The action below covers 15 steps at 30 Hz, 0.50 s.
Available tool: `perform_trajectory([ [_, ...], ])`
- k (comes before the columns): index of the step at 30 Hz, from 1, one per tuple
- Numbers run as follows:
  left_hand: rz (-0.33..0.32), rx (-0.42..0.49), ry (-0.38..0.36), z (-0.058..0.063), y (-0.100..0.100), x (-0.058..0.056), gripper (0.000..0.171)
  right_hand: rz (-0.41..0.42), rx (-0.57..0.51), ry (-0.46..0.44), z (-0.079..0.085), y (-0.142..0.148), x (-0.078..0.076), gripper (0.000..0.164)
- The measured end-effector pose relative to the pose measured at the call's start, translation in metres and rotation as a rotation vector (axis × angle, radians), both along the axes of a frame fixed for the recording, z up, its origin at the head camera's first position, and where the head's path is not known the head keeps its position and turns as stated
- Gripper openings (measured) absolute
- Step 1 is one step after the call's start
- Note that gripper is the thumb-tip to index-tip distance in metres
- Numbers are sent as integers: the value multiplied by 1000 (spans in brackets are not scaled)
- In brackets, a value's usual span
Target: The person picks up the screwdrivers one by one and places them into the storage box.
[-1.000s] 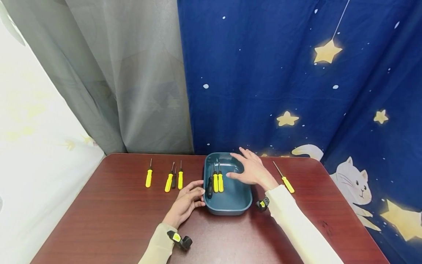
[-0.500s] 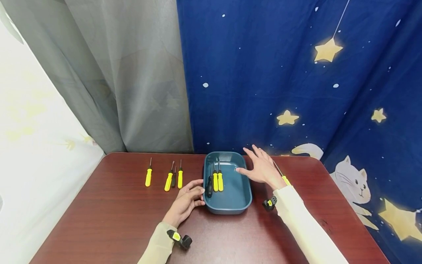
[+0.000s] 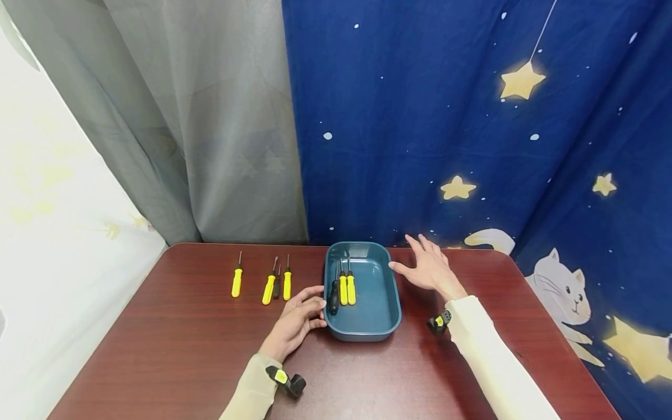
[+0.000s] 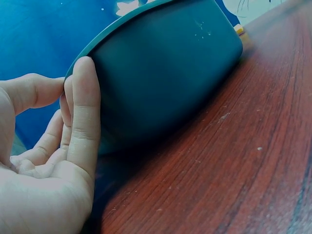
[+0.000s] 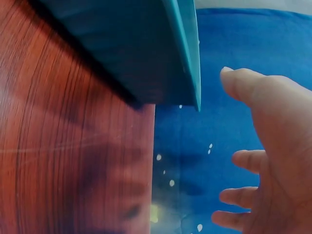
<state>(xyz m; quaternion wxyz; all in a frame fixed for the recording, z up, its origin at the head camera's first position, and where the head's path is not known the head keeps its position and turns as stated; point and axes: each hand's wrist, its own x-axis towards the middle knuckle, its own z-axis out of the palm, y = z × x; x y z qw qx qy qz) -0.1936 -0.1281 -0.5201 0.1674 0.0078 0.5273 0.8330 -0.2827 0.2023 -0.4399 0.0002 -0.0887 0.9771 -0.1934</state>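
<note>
In the head view, a blue rectangular tray [image 3: 373, 318] stands on the table with a black-handled screwdriver [image 3: 334, 298] and two yellow-handled screwdrivers [image 3: 347, 290] side by side along its left half. My left hand [image 3: 295, 321] rests against the tray's left side; the left wrist view has its fingers [image 4: 84, 112] touching the outer wall just under the rim. My right hand [image 3: 429, 269] is beyond the tray's right edge, fingers spread, holding nothing. From the right wrist view, a gap shows between its thumb and the tray wall.
Left of the tray lie three yellow-handled screwdrivers [image 3: 237, 283] and a small dark-handled one [image 3: 276, 289]. The reddish-brown table [image 3: 199, 350] ends at a grey curtain [image 3: 241, 146] and a blue star-patterned curtain [image 3: 399, 116].
My right hand has moved right, from over the tray to outside its right edge. Its arm now hides the yellow screwdriver on the right. My left hand and the tray stay put.
</note>
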Motion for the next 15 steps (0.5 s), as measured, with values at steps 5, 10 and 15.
perform_trajectory([
  [5, -5, 5, 3, 0, 0, 0, 56, -17, 4, -12, -3, 9, -2, 95],
  [10, -6, 3, 8, -1, 0, 0, 58, -49, -1, -33, -6, 19, -4, 97],
  [15, -4, 0, 12, -1, 0, 0, 58, -81, -6, -68, -9, 30, -6, 102],
])
